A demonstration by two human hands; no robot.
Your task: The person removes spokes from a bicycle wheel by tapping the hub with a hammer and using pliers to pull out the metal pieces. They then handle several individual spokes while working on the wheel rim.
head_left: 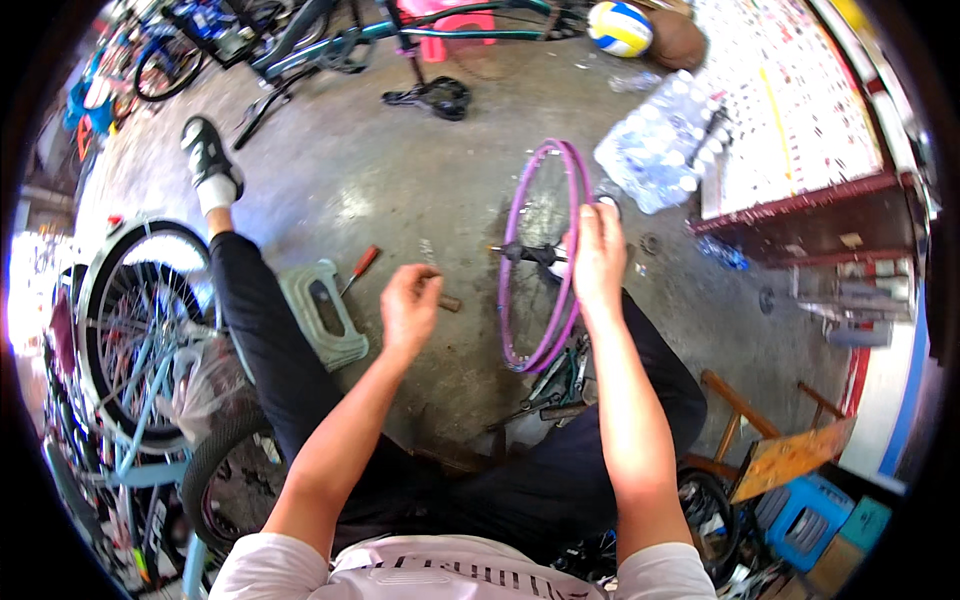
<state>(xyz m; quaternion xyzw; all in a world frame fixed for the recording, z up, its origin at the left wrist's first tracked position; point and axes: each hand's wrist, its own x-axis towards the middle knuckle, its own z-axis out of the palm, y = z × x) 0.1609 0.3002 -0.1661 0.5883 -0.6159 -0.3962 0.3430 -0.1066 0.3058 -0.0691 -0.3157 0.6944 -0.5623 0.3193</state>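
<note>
My right hand (600, 262) grips a purple bicycle wheel rim (507, 290) at its right side, holding it upright and tilted above the floor. A black hub (530, 253) sits in the middle of the wheel. My left hand (410, 310) is held in the air to the left of the wheel, apart from it. Its fingers are curled together, and whatever they hold, if anything, is too small to make out. Behind that hand, a red-handled screwdriver (367, 262) rests by a pale green plastic stool (325, 310). A short brown piece (450, 303) lies just right of my fingers.
Several hand tools (560, 385) lie below the wheel. A bicycle frame (370, 33) and a black saddle (440, 97) are at the far side. Plastic-wrapped bottles (660, 140) stand by a counter (790, 110) at right. Bicycles with a white-rimmed wheel (100, 320) crowd the left.
</note>
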